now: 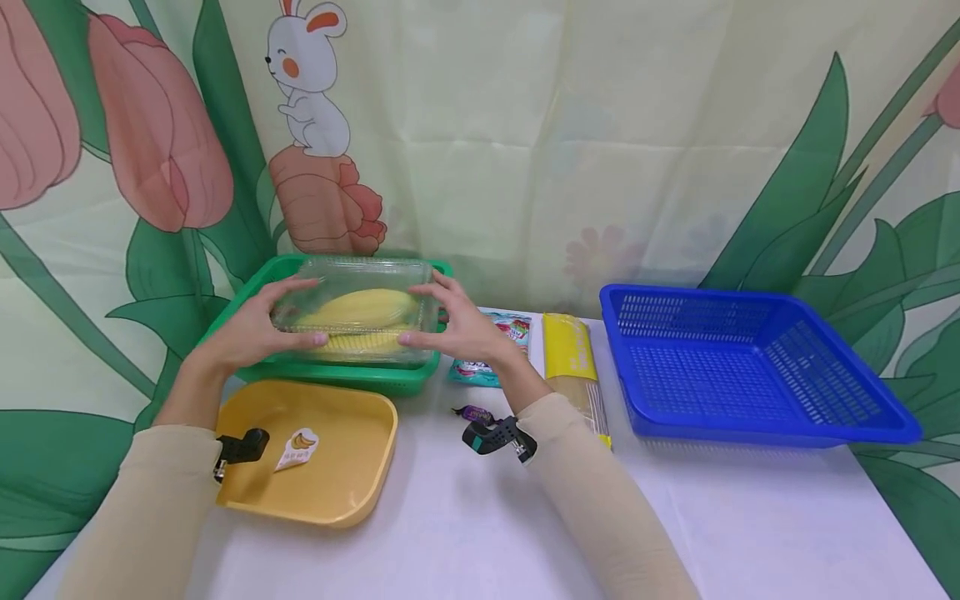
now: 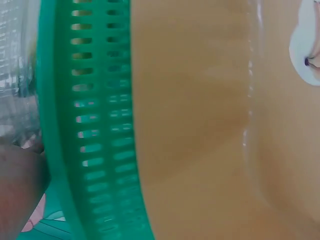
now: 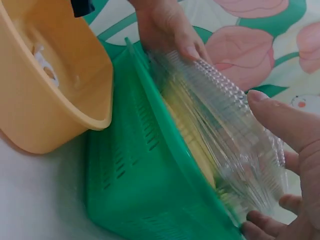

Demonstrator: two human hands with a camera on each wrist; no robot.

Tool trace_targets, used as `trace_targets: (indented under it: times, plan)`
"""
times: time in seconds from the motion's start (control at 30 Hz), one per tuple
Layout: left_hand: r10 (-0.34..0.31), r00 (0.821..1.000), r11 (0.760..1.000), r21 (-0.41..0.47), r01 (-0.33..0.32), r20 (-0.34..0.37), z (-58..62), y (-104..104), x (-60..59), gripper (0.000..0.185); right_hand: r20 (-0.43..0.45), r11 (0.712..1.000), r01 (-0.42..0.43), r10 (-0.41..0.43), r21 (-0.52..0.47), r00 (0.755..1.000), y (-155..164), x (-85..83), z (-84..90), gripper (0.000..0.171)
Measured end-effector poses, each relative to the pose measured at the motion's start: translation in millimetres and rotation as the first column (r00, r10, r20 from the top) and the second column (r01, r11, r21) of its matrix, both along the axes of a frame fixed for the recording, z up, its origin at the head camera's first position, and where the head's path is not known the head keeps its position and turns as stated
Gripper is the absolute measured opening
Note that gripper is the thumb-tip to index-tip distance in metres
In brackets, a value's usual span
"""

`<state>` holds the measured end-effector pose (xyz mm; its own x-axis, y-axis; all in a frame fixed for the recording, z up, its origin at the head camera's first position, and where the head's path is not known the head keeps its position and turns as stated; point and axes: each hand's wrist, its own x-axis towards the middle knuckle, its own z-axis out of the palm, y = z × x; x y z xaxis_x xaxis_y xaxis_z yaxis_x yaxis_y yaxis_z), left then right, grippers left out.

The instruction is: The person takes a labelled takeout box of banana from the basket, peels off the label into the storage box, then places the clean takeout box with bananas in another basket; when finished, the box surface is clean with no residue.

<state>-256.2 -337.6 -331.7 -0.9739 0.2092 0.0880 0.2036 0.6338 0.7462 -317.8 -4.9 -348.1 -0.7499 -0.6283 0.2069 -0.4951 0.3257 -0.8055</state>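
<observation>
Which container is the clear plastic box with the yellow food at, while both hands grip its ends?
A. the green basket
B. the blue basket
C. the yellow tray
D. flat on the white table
A: the left hand and right hand hold the clear box right at the green basket, seemingly inside its rim.

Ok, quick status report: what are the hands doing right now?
Left hand and right hand each grip an end of the clear box. Box with yellow food sits over the green basket. Nothing blocking; yellow tray in front.
</observation>
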Motion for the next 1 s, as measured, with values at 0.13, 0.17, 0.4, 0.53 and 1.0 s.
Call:
trace_targets:
  times: [0.13, 0.17, 0.4, 0.53, 1.0]
  plan:
    - [-0.005, 1.000, 1.000, -0.009, 0.005, 0.004, -5.3, 0.7, -4.5, 0.087, -0.025, 0.999, 0.039, -0.038, 0.027, 0.999, -6.6, 1.4, -0.7, 0.079]
    - [-0.006, 1.000, 1.000, -0.018, 0.006, 0.008, -6.5, 0.5, -5.6, 0.088, -0.026, 0.998, 0.047, -0.046, 0.033, 0.999, -8.9, 2.1, -0.7, 0.080]
    - [0.002, 0.997, 0.997, -0.082, 0.004, 0.072, -15.8, -2.4, -11.5, 0.091, -0.050, 0.988, 0.096, -0.090, 0.125, 0.995, -22.3, 3.1, -3.4, 0.084]
    - [0.020, 0.994, 0.993, -0.117, -0.008, 0.104, -15.6, -3.7, -14.5, 0.089, -0.087, 0.971, 0.126, -0.110, 0.204, 0.990, -24.4, 0.1, -8.7, 0.086]
    - [0.042, 0.985, 0.987, -0.162, -0.015, 0.168, -14.2, -9.3, -14.8, 0.096, -0.187, 0.908, 0.153, -0.085, 0.390, 0.979, -39.7, -7.3, -14.7, 0.082]
